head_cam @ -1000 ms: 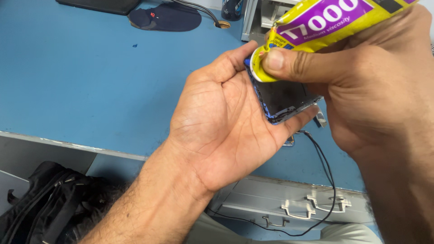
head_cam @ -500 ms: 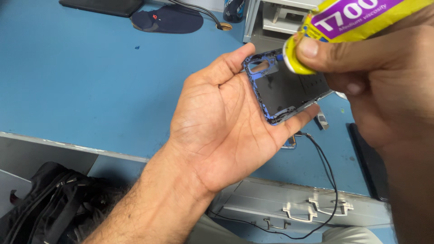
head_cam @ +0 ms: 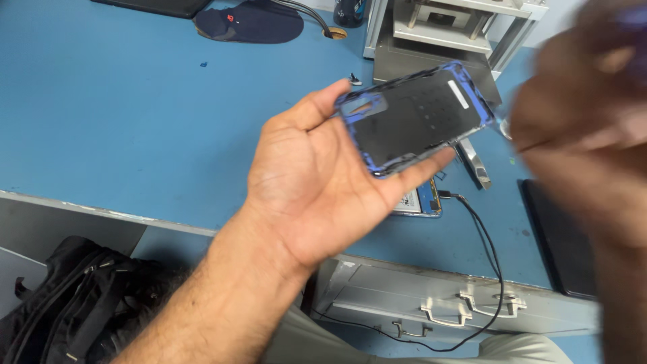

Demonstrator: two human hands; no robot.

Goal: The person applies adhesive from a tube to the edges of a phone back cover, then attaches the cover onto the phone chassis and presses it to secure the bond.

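Note:
My left hand (head_cam: pixel 317 182) lies palm up over the blue table (head_cam: pixel 121 121). Its thumb and fingertips hold a phone back cover (head_cam: pixel 418 118) with a blue rim and a black inner face, tilted up to the right. My right hand (head_cam: pixel 586 148) is a blur at the right edge, apart from the cover, with curled fingers. A purple scrap of the glue tube (head_cam: pixel 633 17) shows at its top.
A phone (head_cam: pixel 421 201) lies on the table under my fingers with a black cable (head_cam: pixel 488 256) running off the edge. A black slab (head_cam: pixel 556 236) lies right, a grey metal stand (head_cam: pixel 438 40) behind, a dark pouch (head_cam: pixel 253 21) far back, a black bag (head_cam: pixel 74 303) below.
My right hand has lifted the glue tube off the cover's corner and swung away to the right. My left hand has tilted the cover, so its whole inner face shows.

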